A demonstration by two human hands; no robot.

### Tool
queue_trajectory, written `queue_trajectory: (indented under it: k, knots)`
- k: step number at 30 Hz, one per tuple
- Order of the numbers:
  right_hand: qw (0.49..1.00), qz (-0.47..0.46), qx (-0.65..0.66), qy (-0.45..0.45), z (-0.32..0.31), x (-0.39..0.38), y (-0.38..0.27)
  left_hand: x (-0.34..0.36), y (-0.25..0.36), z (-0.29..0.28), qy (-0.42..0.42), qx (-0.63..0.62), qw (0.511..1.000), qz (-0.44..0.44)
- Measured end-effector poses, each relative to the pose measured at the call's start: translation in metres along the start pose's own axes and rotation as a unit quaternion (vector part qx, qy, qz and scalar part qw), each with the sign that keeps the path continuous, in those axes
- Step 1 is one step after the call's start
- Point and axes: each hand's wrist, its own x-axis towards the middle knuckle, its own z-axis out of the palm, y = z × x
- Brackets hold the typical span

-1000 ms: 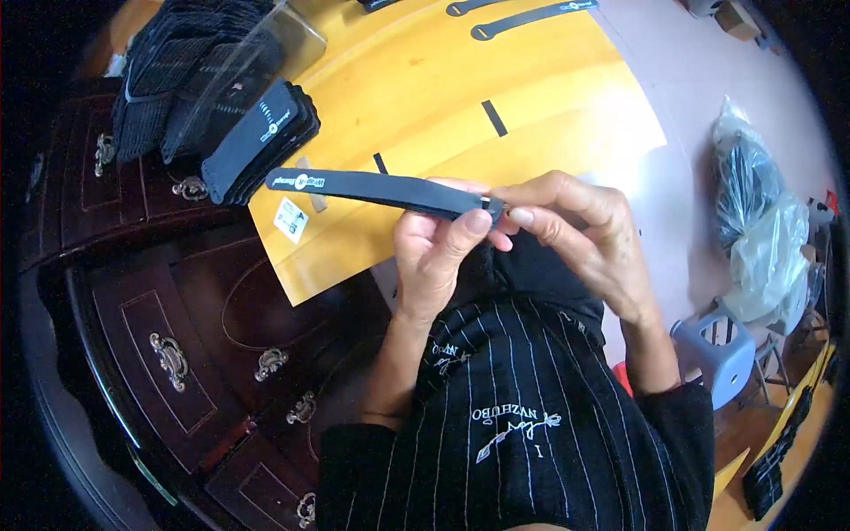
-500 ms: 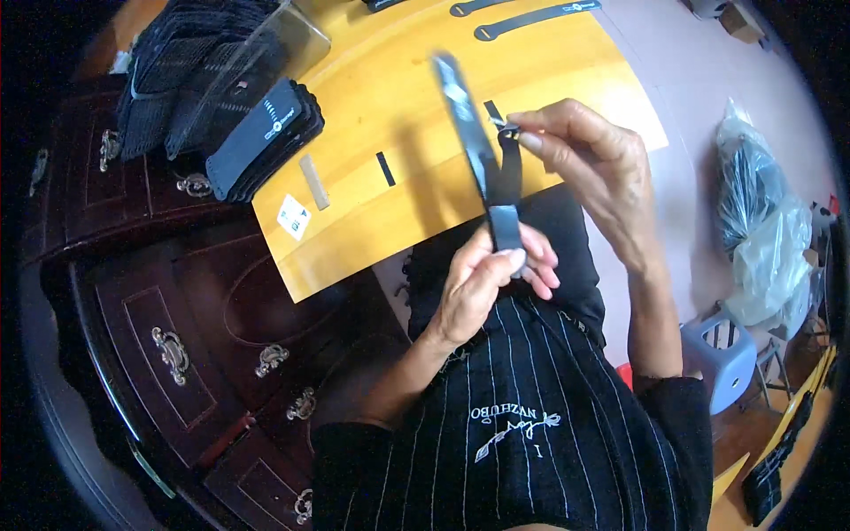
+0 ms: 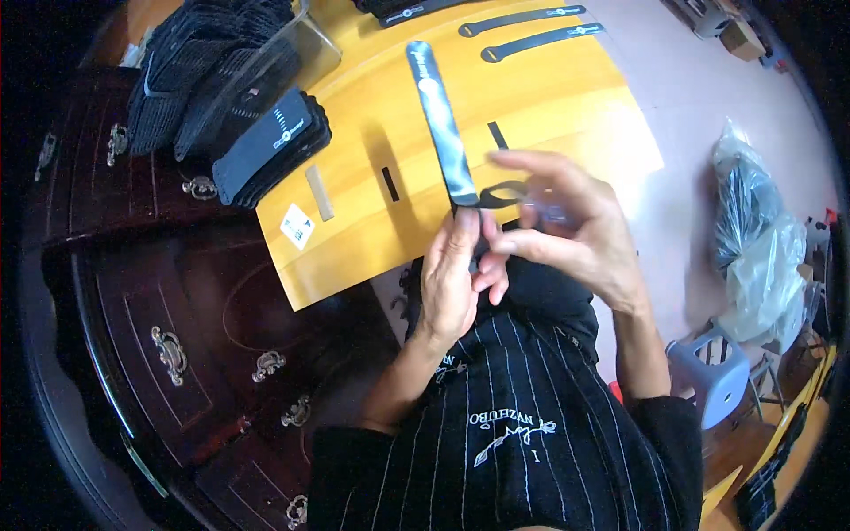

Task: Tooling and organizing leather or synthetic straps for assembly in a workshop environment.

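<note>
My left hand (image 3: 450, 279) is closed round the lower end of a black strap (image 3: 440, 124), which stands up from the fist with its shiny face and pale print showing. At the base of this strap, a narrow black tail curls into a small loop (image 3: 503, 193) toward the right. Beside the loop is my right hand (image 3: 575, 234), thumb and forefinger spread apart, with the thumb tip close to the left fingers. Its other fingers are blurred, and a small clear patch near them is too smeared to name.
Two black straps (image 3: 531, 42) lie at the yellow table's (image 3: 345, 257) far side. Stacked black pieces (image 3: 270, 146) sit at its left, by a clear bin (image 3: 323, 40). Short dark strips (image 3: 390, 184) and a white label (image 3: 297, 227) are on top. A blue stool (image 3: 722, 380) stands right.
My right thumb and forefinger have come apart and moved down toward my left hand. The strap's tail, stretched upward before, now bends into a loop. My left hand has shifted slightly left.
</note>
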Motion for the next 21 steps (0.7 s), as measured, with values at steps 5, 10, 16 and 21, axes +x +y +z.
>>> queue_trajectory:
  k: [5,10,16,21]
  knots:
    - [0.996,0.041,0.068,-0.045,-0.004,0.030,0.007,-0.005,-0.006,-0.001,-0.105,0.052,0.993,-0.026]
    - [0.971,0.018,-0.019,0.236,-0.109,0.117,0.062,-0.035,-0.007,0.000,-0.182,0.077,0.971,-0.136]
    - [0.863,-0.137,-0.054,0.484,-0.221,0.130,0.071,-0.025,-0.012,-0.010,-0.175,0.026,0.978,-0.110]
    - [0.774,-0.192,-0.427,0.426,-0.162,0.107,0.072,-0.007,-0.006,-0.013,-0.117,0.020,0.991,-0.065]
